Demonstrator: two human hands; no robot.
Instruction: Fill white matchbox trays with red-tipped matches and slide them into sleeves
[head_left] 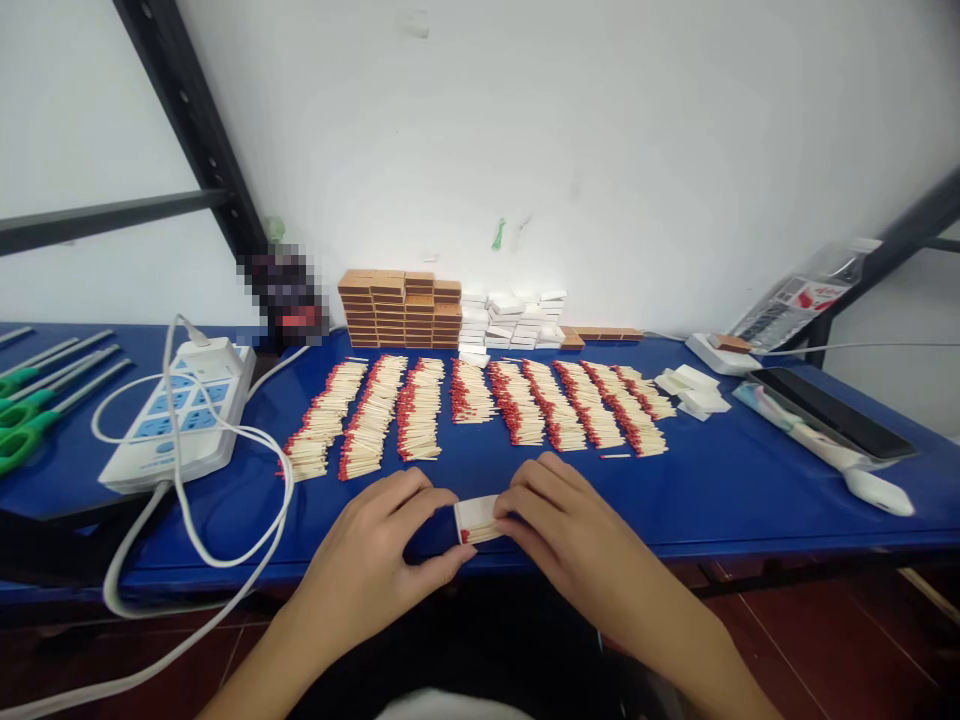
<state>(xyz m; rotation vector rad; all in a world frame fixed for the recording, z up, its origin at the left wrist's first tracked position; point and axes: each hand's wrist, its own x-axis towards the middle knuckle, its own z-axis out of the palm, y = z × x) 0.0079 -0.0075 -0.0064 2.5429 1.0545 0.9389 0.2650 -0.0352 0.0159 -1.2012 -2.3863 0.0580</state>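
Near the table's front edge, a small white matchbox tray (475, 511) is held between my two hands. A few red-tipped matches (480, 533) lie along its near side. My left hand (394, 535) has thumb and forefinger at the tray's left end, with a gap between them. The fingers of my right hand (551, 515) are closed on the tray's right end and hide part of it. Beyond my hands, red-headed matches (375, 415) lie in several long rows on the blue table (705, 490).
Brown matchboxes (401, 310) and white trays (517, 325) are stacked against the wall. Loose white trays (694, 390) lie to the right, near a plastic bottle (806, 300) and a black phone-like slab (832, 410). At left are a power strip (225, 425), cables and green-handled scissors (22, 440).
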